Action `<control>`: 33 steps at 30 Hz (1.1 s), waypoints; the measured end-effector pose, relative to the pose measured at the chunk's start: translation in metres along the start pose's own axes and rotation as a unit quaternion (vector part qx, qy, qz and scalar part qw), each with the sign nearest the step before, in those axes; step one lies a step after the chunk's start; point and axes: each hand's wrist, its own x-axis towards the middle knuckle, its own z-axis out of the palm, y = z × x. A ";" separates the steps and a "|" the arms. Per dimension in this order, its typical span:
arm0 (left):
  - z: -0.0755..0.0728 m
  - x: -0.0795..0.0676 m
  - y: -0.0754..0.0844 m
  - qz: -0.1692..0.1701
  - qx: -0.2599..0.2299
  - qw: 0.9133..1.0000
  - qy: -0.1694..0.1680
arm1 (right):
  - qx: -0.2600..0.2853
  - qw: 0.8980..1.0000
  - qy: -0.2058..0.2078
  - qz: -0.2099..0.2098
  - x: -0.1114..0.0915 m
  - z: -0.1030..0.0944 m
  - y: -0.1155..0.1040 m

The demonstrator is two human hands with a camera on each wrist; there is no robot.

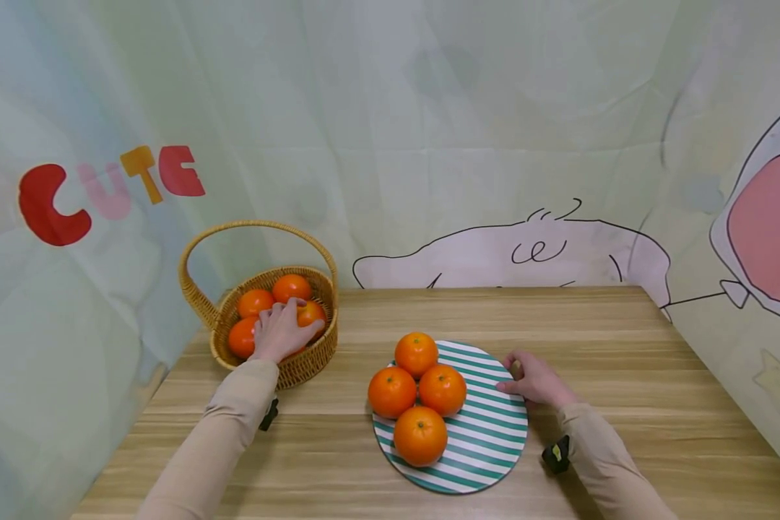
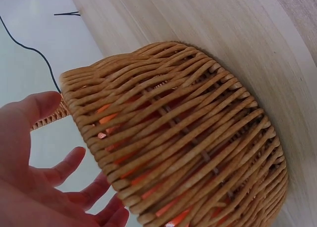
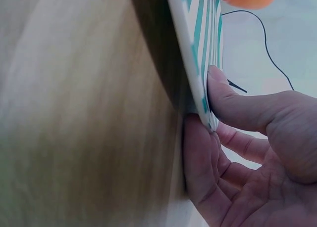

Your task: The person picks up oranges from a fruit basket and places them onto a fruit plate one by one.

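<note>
In the head view a wicker basket (image 1: 308, 365) with a tall handle stands at the back left, holding several round orange fruits (image 1: 292, 287). Over its front rim reaches my left hand (image 1: 279, 332), fingers spread above the fruits; the left wrist view shows that hand (image 2: 49, 167) beside the wicker wall with nothing gripped. A round plate with green and white stripes (image 1: 487, 433) lies right of centre, and several oranges (image 1: 420, 436) sit on its left half. My right hand (image 1: 536, 379) pinches the plate's right edge, thumb (image 3: 237, 106) on top and fingers below.
A wooden table (image 1: 325, 462) carries everything. Behind it hangs a pale printed cloth (image 1: 390, 144) with cartoon drawings and coloured letters, which also runs along both sides. The basket's arched handle (image 1: 260, 224) rises behind my left hand.
</note>
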 end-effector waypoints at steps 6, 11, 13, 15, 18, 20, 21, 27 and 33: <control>-0.001 -0.002 0.002 -0.001 0.003 1.000 -0.009 | -0.003 1.000 0.003 0.001 0.000 0.000 0.000; 0.000 -0.002 0.002 -0.004 0.001 1.000 -0.010 | -0.004 1.000 0.005 0.004 0.000 0.001 0.000; 0.000 -0.003 0.002 -0.003 0.002 1.000 -0.011 | -0.002 1.000 0.005 0.009 0.000 0.001 0.001; 0.000 -0.003 0.001 -0.002 0.004 1.000 -0.011 | -0.002 1.000 0.006 0.012 0.000 0.002 0.001; 0.000 -0.004 0.001 -0.003 0.006 1.000 -0.011 | 0.000 1.000 0.007 0.017 0.001 0.003 0.002; 0.000 -0.005 0.001 -0.004 0.007 1.000 -0.012 | -0.001 1.000 0.007 0.015 0.001 0.003 0.002; 0.000 -0.004 0.000 -0.005 0.007 1.000 -0.012 | -0.001 1.000 0.006 0.015 0.001 0.002 0.002; 0.000 -0.004 0.001 -0.003 0.013 1.000 -0.012 | 0.002 1.000 0.005 0.012 0.001 0.002 0.002; 0.000 -0.005 0.000 -0.002 0.013 1.000 -0.016 | -0.002 1.000 0.008 0.009 0.001 0.002 0.002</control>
